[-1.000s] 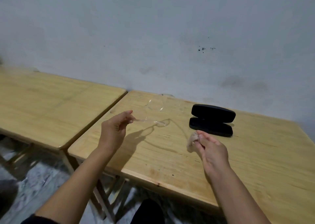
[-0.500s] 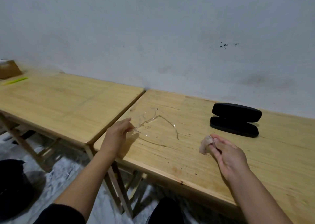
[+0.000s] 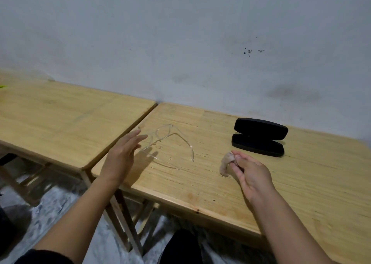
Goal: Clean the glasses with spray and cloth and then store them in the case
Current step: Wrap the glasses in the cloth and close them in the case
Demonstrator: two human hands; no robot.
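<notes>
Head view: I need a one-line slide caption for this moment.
Clear glasses lie unfolded on the wooden table; open left hand beside them, right hand pinching cloth, black case open.

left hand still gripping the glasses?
No: the left hand is open with fingers spread, and the glasses lie on the table beside it.

The desk (image 3: 220,183) is pale wood, smooth with a dull sheen. The glasses (image 3: 166,141) are clear glossy plastic. The case (image 3: 261,136) is matt black. The cloth (image 3: 225,164) looks soft and crumpled.
</notes>
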